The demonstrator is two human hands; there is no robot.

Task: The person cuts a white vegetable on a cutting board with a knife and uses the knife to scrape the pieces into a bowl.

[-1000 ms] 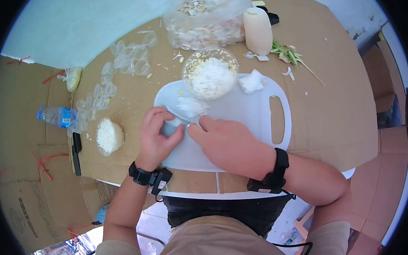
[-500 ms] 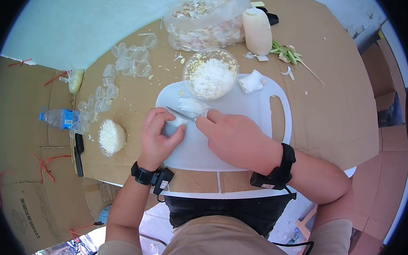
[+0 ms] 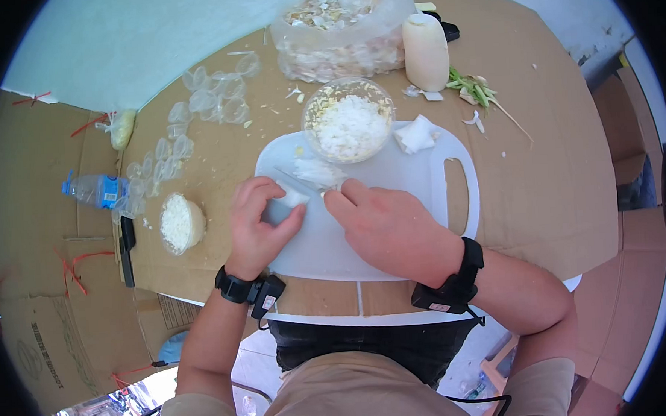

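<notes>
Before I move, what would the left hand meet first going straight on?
Probably the blade of the knife, crossing just beyond the left hand and the white piece; depth is unclear here.

Smooth matt plastic cutting board (image 3: 365, 244), clear glossy plastic bowl (image 3: 313, 136), brown cardboard table covering (image 3: 543, 189)

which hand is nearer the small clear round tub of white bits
Left. The bare left hand, on a white chunk, is right of the tub; the bare right hand, holding a thin metal knife, is farther right.
</notes>
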